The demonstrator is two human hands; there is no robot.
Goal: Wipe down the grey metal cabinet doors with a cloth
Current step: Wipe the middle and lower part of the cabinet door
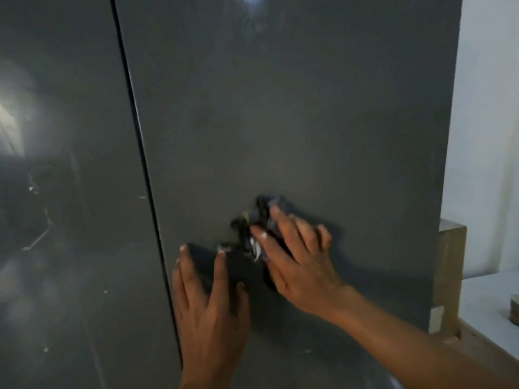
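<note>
White wall: fills the upper right of the view, plain and evenly lit, and runs down to a horizontal surface.

Wooden block: light brown, upright, at the right of the view below the middle. Its top face is flat and paler than its front face. A small pale patch sits low on its left edge.

White surface: horizontal, just right of the wooden block, reaching the right edge of the view.

Round object: rests on the white surface at the far right edge and is cut off by the frame, too little showing to identify.

Wooden strip: borders the front of the white surface and slopes down to the right.
</note>
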